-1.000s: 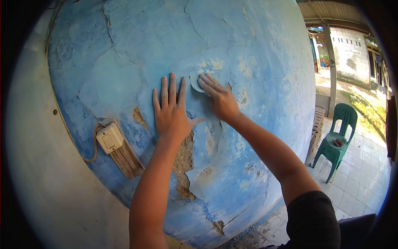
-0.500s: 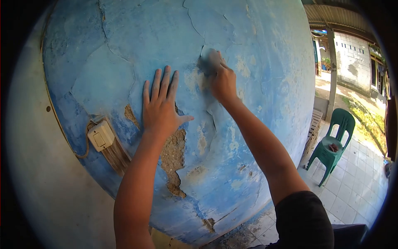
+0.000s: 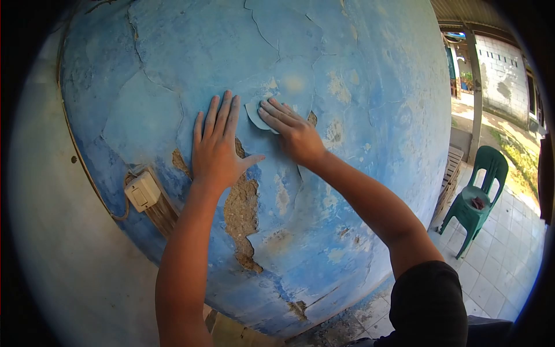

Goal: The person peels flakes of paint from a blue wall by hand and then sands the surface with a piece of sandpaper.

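A cracked, peeling blue wall [image 3: 219, 52] fills the middle of the view. My left hand [image 3: 217, 144] lies flat on it with the fingers spread, nothing held. To its right, my right hand [image 3: 295, 133] presses a pale blue-grey sheet [image 3: 254, 115] against the wall; part of the sheet sticks out left of the fingers, and the rest is hidden beneath them. A patch of exposed rough plaster [image 3: 241, 214] runs down below my left hand.
A light switch box [image 3: 142, 192] on a wooden strip is at the lower left of the wall. At the right, a green plastic chair [image 3: 475, 202] with small reddish-brown pieces on its seat stands on the tiled floor [image 3: 491, 277], near a post [image 3: 475, 98].
My right hand has moved left and down with the sheet, closer to my left hand. My left hand stays flat at the same spot on the wall. The camera view has shifted slightly.
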Demonstrator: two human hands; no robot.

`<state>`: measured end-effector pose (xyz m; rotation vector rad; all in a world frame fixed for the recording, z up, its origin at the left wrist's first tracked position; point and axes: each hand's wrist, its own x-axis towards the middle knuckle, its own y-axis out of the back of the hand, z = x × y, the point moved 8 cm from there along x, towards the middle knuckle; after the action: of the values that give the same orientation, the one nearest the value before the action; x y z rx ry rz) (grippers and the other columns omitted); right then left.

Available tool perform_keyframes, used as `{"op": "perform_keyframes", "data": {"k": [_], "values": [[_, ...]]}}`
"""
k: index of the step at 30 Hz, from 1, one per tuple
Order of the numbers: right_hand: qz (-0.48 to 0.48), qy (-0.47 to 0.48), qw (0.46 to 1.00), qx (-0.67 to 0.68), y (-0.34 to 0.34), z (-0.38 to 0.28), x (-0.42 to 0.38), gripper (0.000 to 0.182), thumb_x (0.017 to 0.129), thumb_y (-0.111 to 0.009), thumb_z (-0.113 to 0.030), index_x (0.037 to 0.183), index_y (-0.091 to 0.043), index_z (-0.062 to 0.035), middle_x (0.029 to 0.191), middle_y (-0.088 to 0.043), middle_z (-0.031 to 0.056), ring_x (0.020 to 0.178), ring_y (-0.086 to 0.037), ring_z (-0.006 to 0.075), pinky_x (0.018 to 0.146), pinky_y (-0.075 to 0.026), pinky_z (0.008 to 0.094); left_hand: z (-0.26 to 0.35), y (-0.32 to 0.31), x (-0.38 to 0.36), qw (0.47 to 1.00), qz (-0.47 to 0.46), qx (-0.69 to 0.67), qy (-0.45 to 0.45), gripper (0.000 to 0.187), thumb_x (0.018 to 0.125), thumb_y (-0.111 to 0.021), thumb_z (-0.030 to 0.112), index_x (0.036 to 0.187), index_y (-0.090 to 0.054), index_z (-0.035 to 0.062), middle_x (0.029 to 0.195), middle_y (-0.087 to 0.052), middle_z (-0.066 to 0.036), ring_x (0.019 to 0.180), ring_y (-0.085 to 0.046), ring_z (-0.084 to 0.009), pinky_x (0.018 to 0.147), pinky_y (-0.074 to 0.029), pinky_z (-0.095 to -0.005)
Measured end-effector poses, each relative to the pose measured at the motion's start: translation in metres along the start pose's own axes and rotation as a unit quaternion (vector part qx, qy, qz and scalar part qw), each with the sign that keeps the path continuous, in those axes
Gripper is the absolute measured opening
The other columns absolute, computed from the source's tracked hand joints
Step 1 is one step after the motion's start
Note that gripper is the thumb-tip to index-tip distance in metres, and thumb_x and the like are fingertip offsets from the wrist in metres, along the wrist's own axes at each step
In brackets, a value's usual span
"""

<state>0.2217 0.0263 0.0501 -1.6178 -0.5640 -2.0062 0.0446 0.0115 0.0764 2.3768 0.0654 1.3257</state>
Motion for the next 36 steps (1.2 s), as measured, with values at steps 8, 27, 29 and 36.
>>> {"op": "perform_keyframes", "data": {"k": [8,27,29,36], "values": [[0.062,-0.051,0.997,0.005,-0.007,-0.013,0.008,0.054,0.093,-0.068,0.006,0.146,-0.068,-0.0037,0.156,-0.062,0.017,0.148,-0.056,0.0348,0.124,-0.049,0.0459,-0.011,0.016,0.011,0.996,-0.041,0.033,0.07,0.151,0.063,-0.094,0.072,0.177,-0.014,0.0124,0.185,-0.016,-0.008,0.171,-0.008,-0.0321,0.136,-0.007,-0.0624],[0.155,-0.142,0.977,-0.023,0.001,0.019,0.032,0.053,0.094,-0.061,0.007,0.146,-0.068,-0.0032,0.156,-0.062,0.0175,0.146,-0.056,0.0382,0.122,-0.05,0.0488,-0.015,0.018,0.007,0.999,-0.008,0.012,0.04,0.147,0.061,-0.097,0.067,0.176,-0.022,0.0135,0.183,-0.022,-0.005,0.17,-0.013,-0.0286,0.138,-0.01,-0.056],[0.034,-0.033,0.999,0.025,-0.018,-0.032,0.016,0.057,0.09,-0.065,0.007,0.146,-0.067,-0.0027,0.156,-0.062,0.0184,0.15,-0.054,0.0369,0.126,-0.046,0.0472,-0.017,0.019,0.007,0.999,-0.004,0.019,0.036,0.147,0.061,-0.097,0.068,0.176,-0.022,0.0136,0.183,-0.022,-0.005,0.17,-0.013,-0.0287,0.138,-0.01,-0.0563],[0.081,-0.053,0.995,-0.006,-0.015,-0.013,0.044,0.056,0.09,-0.066,0.008,0.145,-0.068,-0.0044,0.156,-0.063,0.015,0.15,-0.055,0.0345,0.126,-0.046,0.0475,-0.017,0.018,0.004,0.999,-0.011,0.012,0.044,0.148,0.061,-0.096,0.068,0.176,-0.021,0.0136,0.184,-0.019,-0.006,0.171,-0.011,-0.0299,0.136,-0.006,-0.0638]]}}
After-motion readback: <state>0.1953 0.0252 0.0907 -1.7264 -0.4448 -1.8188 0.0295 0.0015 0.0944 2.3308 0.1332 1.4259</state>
